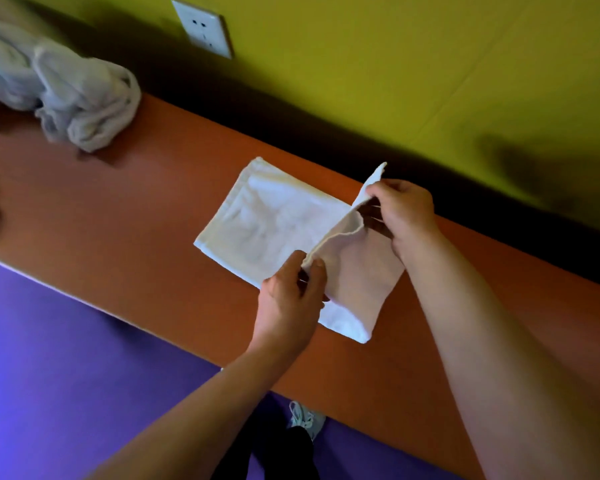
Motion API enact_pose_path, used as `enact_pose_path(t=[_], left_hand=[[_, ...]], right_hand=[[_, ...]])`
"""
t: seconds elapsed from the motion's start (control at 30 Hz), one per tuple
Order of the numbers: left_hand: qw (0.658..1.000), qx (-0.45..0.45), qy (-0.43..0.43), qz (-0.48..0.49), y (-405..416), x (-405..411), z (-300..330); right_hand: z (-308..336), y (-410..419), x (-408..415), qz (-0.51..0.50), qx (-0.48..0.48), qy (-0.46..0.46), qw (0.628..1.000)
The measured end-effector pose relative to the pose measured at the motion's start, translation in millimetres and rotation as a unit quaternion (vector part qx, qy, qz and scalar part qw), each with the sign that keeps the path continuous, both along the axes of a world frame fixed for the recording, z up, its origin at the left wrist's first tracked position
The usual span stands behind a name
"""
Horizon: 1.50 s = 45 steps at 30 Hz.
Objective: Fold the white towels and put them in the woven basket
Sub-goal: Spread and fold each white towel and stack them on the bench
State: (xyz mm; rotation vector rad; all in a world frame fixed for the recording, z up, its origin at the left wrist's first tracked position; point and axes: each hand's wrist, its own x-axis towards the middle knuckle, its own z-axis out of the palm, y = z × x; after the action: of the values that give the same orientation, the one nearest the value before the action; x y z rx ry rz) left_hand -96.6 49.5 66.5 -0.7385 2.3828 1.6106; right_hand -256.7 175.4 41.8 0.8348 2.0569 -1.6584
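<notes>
A white towel (271, 220) lies partly folded on the orange table (136, 209), in the middle of the view. Its right half is lifted off the table as a raised flap. My left hand (291, 299) pinches the near corner of that flap. My right hand (404, 209) pinches the far corner, close to the wall. A heap of unfolded white towels (66, 95) sits at the table's far left. No woven basket is in view.
A yellow-green wall (395, 64) with a white socket (205, 27) runs along the table's far edge. The purple floor (66, 375) lies below the table's near edge, and my shoe (305, 419) shows there.
</notes>
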Motion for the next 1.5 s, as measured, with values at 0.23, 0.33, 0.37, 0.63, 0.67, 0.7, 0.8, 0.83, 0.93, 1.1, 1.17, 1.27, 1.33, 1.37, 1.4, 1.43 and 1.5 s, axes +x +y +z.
enact_pose_path(t=[0.23,0.33,0.37,0.63,0.67,0.7,0.8,0.83,0.93,1.1,1.17,1.27,1.33,1.37,1.4,1.43,1.5], left_hand=[[0.996,-0.046,-0.025,0.073,-88.4,-14.4,-14.0],[0.994,-0.087,-0.030,0.065,-123.6,-16.1,-28.8],[0.993,-0.099,-0.035,0.061,-134.4,-15.6,-36.7],[0.964,-0.176,-0.198,-0.033,-192.2,-20.0,-97.8],[0.960,-0.184,-0.205,-0.041,-193.4,-23.2,-100.2],[0.956,-0.202,-0.209,-0.048,-193.4,-26.9,-99.3],[0.948,-0.262,-0.172,-0.054,-194.5,-32.9,-97.2],[0.948,-0.276,-0.147,-0.054,-195.1,-33.1,-96.8],[0.934,-0.337,-0.008,-0.123,-190.0,-30.1,-96.9],[0.863,-0.323,0.142,-0.362,-140.3,-6.5,-90.0],[0.828,-0.298,0.134,-0.455,-112.5,12.3,-89.2],[0.787,-0.302,0.136,-0.521,-77.9,38.6,-95.3],[0.782,-0.326,0.117,-0.518,-63.0,48.6,-100.1],[0.786,-0.336,0.100,-0.509,-57.5,51.3,-101.5],[0.790,-0.343,0.083,-0.501,-52.9,53.4,-102.6],[0.793,-0.349,0.068,-0.494,-49.7,55.5,-102.9],[0.794,-0.363,0.042,-0.487,-45.8,60.3,-101.8]], right_hand=[[-13.5,-100.8,-23.2,0.038,0.028,0.029,0.998],[-23.6,-136.3,-29.1,0.060,0.047,0.037,0.996],[-28.1,-145.8,-30.0,0.070,0.054,0.040,0.995],[-54.6,-156.3,3.6,0.148,0.150,0.035,0.977],[-56.1,-148.6,16.7,0.165,0.166,0.050,0.971],[-57.6,-139.8,31.3,0.182,0.181,0.064,0.964],[-70.0,-108.9,77.2,0.201,0.231,0.083,0.948],[-74.2,-98.7,91.0,0.192,0.246,0.083,0.946],[-85.2,-70.6,123.4,0.150,0.297,0.082,0.940],[-84.6,-36.8,131.9,0.146,0.411,0.122,0.892],[-78.4,-25.6,119.7,0.249,0.452,0.170,0.839],[-77.9,-2.3,95.0,0.391,0.458,0.212,0.770],[-78.3,12.6,86.2,0.458,0.444,0.175,0.750],[-78.0,19.5,86.3,0.481,0.443,0.152,0.741],[-77.7,26.0,89.5,0.495,0.446,0.134,0.734],[-76.5,31.4,95.3,0.501,0.451,0.123,0.729],[-73.8,39.5,113.2,0.493,0.466,0.123,0.725]])
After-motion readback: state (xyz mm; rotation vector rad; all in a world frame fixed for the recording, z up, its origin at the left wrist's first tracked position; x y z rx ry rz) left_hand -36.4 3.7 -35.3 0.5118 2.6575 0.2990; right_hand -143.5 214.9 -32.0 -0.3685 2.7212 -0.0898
